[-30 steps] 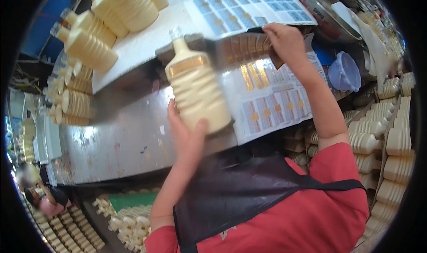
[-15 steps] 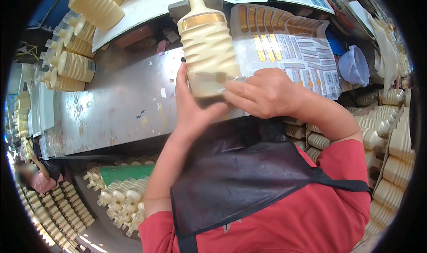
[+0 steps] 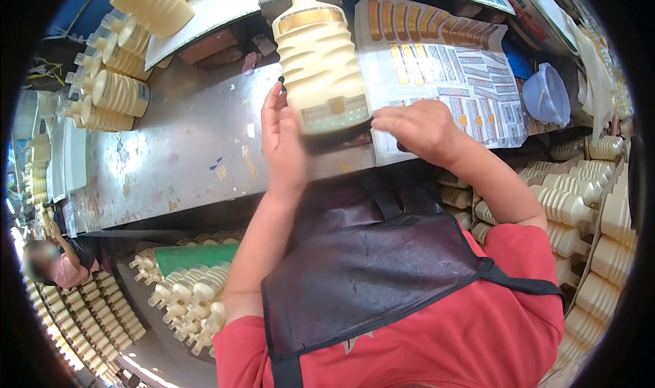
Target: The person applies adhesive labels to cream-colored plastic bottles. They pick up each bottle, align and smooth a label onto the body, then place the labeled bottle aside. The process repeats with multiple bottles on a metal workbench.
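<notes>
A cream plastic bottle [image 3: 321, 67] with a wavy ribbed body lies on a dark rest on the metal table, its neck pointing away. A gold label [image 3: 310, 18] crosses its shoulder, and a greyish patterned label [image 3: 334, 112] lies across its lower part. Beside the bottle's left edge is my left hand [image 3: 280, 132], open, fingers extended and slightly blurred. My right hand [image 3: 423, 129] is at the lower right corner, fingertips pressed together by the label's end; whatever is in them is hidden. A small dark shape shows under that hand.
A sheet of gold and patterned labels [image 3: 443, 67] lies right of the bottle, near a pale blue bucket [image 3: 546, 96]. More cream bottles [image 3: 119, 91] stand at the far left. Stacked bottles [image 3: 566, 197] fill the right side. A person [image 3: 65, 265] is at the far left edge.
My right hand has moved right, off the bottle's lower face to its corner. The patterned label there now looks flat. My left hand has shifted slightly, its thumb drawn in from the bottle's bottom.
</notes>
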### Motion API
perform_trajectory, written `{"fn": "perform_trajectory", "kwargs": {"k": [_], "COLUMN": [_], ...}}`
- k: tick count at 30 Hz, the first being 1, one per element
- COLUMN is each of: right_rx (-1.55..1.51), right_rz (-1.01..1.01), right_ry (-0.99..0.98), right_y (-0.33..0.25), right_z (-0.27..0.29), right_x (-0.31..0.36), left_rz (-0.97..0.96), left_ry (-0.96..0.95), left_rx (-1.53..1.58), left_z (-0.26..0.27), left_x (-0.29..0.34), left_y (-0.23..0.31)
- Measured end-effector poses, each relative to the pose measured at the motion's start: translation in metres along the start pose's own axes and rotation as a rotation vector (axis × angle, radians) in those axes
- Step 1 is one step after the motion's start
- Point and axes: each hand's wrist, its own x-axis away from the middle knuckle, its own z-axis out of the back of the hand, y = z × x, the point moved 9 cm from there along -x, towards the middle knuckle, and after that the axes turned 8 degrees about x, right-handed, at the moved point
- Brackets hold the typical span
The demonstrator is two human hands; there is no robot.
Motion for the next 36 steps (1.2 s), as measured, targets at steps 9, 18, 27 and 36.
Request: {"fn": "perform_trajectory", "kwargs": {"k": [9, 18, 27, 36], "right_rx": [-0.701, -0.802, -1.099, -0.949], "right_rz": [-0.988, -1.067, -1.0, -1.012], "right_ry": [-0.195, -0.158, -0.115, -0.036], "right_y": [0.041, 0.038, 0.038, 0.037], "right_z": [-0.071, -0.078, -0.082, -0.088], "right_x": [0.009, 0.014, 0.016, 0.021], "left_rz": [-0.132, -0.1, -0.044, -0.026], "left_ry": [0.079, 0.069, 0.056, 0.058], "left_rx": [-0.314, -0.202, 0.024, -0.022], "left_z": [0.001, 0.002, 0.003, 0.004], "left_x": [0.0, -0.001, 0.005, 0.003], "left_y": [-0.002, -0.006, -0.005, -0.011]}}
